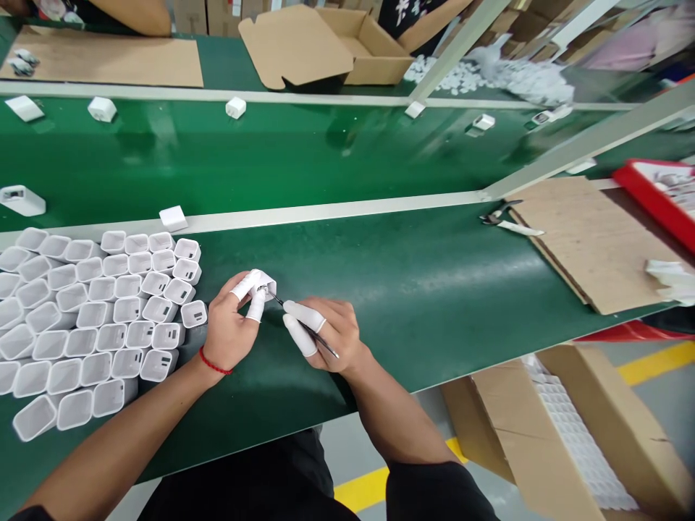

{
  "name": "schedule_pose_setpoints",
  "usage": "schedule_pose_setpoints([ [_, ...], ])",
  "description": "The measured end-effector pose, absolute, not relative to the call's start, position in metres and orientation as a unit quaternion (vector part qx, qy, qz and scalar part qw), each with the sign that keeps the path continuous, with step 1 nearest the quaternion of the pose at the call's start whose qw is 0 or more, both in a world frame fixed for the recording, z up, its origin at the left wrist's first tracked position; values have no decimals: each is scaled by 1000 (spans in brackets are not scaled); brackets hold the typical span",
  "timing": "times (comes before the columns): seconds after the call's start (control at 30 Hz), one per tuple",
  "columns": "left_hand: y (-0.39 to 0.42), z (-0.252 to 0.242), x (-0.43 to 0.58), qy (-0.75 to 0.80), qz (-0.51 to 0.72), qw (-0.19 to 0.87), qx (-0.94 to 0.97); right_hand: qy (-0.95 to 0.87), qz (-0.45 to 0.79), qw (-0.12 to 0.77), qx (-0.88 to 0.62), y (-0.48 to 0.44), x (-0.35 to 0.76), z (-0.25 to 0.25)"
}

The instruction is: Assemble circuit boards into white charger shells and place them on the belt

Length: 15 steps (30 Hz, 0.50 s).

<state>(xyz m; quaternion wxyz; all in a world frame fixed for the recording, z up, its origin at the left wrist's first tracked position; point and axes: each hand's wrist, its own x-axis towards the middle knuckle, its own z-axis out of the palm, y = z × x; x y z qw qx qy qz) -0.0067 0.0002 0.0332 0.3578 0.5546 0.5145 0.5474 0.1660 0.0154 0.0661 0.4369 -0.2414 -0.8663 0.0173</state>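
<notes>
My left hand (pixel 232 327) grips a small white plastic housing (pixel 268 281) between thumb and fingers, above the green bench. Dark, slim tweezers (pixel 321 340) are pinched in my right hand (pixel 337 334). Their tip reaches the open side of the housing; what it touches inside is too small to make out. White finger cots cover the thumb and a finger on both hands. Left of my left hand, rows of open white housings (pixel 94 314) stand close together, several showing small slots inside.
Behind a pale rail (pixel 337 213) runs a green conveyor (pixel 293 152) with scattered white parts. Wooden boards (pixel 597 239), cutters (pixel 499 212) and a red tray (pixel 659 202) sit right. An open carton (pixel 521 441) of white pieces stands below. Co-workers' arms (pixel 138 16) show across.
</notes>
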Motion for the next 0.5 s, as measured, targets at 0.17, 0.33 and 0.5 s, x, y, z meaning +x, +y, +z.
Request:
schedule_pose_setpoints([
  [0.17,-1,32,-6,515,554,337,561,-890,6,386,-244,14,163,64],
  [0.33,-1,29,-6,515,563,316,565,-909,6,364,-204,13,159,64],
  [0.5,1,33,-6,506,576,419,487,-830,43,486,-271,12,165,62],
])
